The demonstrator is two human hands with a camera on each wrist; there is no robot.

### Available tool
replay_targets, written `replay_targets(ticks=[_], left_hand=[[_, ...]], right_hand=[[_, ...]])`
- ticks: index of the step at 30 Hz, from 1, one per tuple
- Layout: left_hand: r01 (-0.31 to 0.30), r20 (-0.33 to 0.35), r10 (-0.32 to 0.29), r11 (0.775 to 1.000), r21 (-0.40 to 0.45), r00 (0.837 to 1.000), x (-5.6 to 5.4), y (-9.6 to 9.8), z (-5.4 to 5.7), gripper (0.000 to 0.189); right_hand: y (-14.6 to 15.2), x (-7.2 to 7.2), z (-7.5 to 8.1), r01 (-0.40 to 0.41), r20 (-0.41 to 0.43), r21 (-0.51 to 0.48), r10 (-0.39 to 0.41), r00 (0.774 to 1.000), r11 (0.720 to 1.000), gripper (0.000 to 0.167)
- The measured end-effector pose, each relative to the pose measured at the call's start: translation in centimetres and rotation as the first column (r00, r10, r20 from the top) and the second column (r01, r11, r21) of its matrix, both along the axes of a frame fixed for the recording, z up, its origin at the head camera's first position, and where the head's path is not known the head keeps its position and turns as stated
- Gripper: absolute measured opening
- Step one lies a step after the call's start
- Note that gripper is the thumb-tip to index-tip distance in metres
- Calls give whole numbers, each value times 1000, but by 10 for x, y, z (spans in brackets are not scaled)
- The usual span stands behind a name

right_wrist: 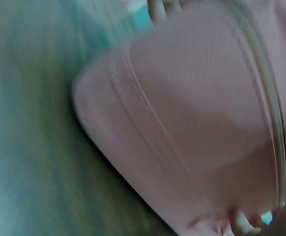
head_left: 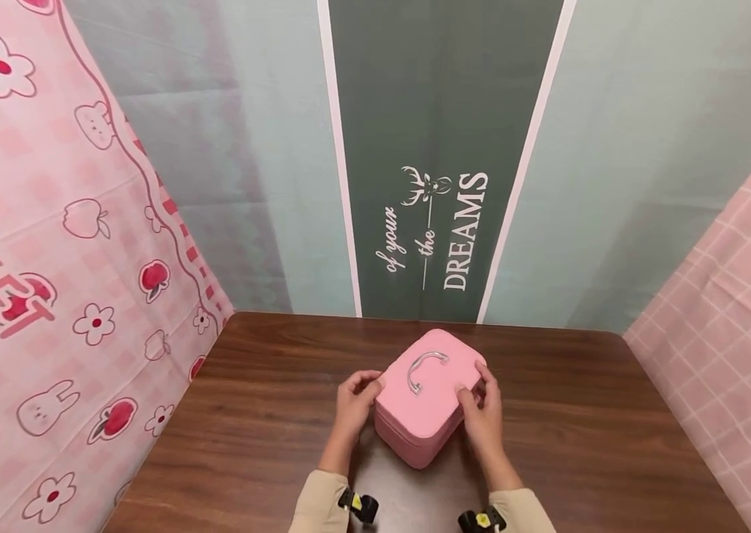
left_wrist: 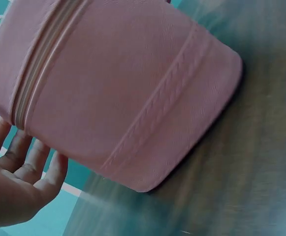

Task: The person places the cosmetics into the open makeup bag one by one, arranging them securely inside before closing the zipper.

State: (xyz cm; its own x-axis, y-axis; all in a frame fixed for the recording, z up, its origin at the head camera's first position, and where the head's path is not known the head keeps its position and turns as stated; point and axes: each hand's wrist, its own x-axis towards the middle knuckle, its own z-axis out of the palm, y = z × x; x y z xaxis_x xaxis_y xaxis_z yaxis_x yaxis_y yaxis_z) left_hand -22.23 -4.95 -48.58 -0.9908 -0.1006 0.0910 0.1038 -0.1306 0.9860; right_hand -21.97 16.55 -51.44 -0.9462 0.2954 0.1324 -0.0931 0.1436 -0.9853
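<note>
A pink vanity case (head_left: 438, 400) with rounded corners stands on the wooden table, turned at an angle, its lid down. An arched silver handle (head_left: 412, 376) is fixed on top. My left hand (head_left: 354, 403) holds the case's left side, its thumb at the lid's edge; in the left wrist view its fingertips reach the wall beside the zipper (left_wrist: 40, 64). On the opposite side, my right hand (head_left: 484, 414) grips the case with the thumb over the lid's edge and the fingers along the side, partly hidden. A stitched band (left_wrist: 155, 101) runs round the lower wall.
The brown wooden table (head_left: 269, 414) extends to both sides of the case. Behind it hangs a green and grey cloth (head_left: 429, 111) with white lettering. Pink printed cloths line the left (head_left: 49, 244) and the right (head_left: 735, 296).
</note>
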Motion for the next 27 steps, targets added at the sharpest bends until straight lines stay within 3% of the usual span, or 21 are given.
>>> replay_targets(ticks=[4, 11, 15, 18, 20, 24, 27], left_hand=[[-37, -1, 37, 999, -1, 999, -9, 0, 3, 17], [-78, 27, 77, 997, 25, 997, -3, 8, 9, 17], [-158, -35, 156, 987, -40, 987, 9, 15, 10, 19], [-236, -69, 230, 967, -94, 971, 23, 22, -1, 29], [-273, -81, 265, 956, -107, 961, 31, 26, -8, 37], [-325, -111, 313, 938, -120, 943, 48, 38, -13, 48], [-343, -125, 329, 932, -115, 936, 59, 48, -14, 51]], right_hand=[[-11, 11, 0, 118, -28, 8, -118, 993, 993, 54], [-9, 16, 4, 124, -15, 38, -124, 992, 992, 55], [8, 21, 21, 36, -25, 136, -33, 999, 990, 54], [30, 22, 37, -59, -33, 207, 67, 997, 977, 46], [45, 14, 45, -139, -9, 233, 145, 989, 963, 39], [66, -18, 50, -347, 47, 194, 344, 938, 918, 38], [72, -42, 45, -451, 75, 139, 445, 892, 882, 39]])
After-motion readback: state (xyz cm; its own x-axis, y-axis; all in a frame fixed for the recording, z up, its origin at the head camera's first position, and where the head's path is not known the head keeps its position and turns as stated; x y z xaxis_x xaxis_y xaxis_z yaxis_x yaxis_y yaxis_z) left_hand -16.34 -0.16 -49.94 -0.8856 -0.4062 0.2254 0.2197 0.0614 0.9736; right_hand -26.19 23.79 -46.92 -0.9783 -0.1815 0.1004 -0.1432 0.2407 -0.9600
